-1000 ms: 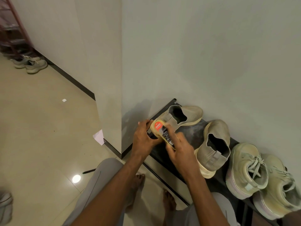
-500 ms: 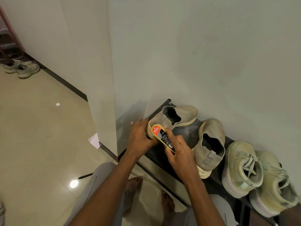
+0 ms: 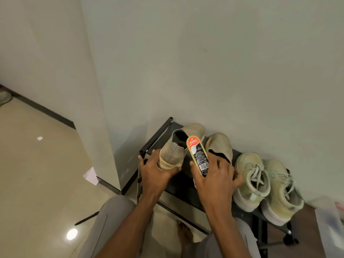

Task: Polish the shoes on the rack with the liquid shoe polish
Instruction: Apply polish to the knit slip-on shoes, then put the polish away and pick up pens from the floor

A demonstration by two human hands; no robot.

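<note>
1. Where the black shoe rack [image 3: 158,138] stands against the pale wall [image 3: 223,62], four shoes are seen on its top shelf.
2. The heel of the leftmost beige slip-on shoe [image 3: 176,146] is gripped by the left hand [image 3: 158,170], with fingers curled under the sole and the thumb at the side; the toe is pointed toward the wall.
3. The liquid shoe polish bottle [image 3: 198,156] is held by the right hand [image 3: 216,179], with fingers wrapped around its lower end. A yellow body, a red top label and a black barcode panel are shown. The bottle is positioned between the two slip-on shoes, its top end over the opening of the left one.
4. The second beige slip-on shoe [image 3: 220,146] is partly covered by the right hand.
5. A pair of pale green lace-up sneakers [image 3: 264,185] is placed at the right end of the rack, side by side and touching.
6. Grey trousers [image 3: 109,220] and a bare foot [image 3: 184,233] are visible below the forearms, above the glossy cream floor tiles [image 3: 37,183].
7. A folded white paper [image 3: 91,175] is located on the floor at the base of the wall corner.
</note>
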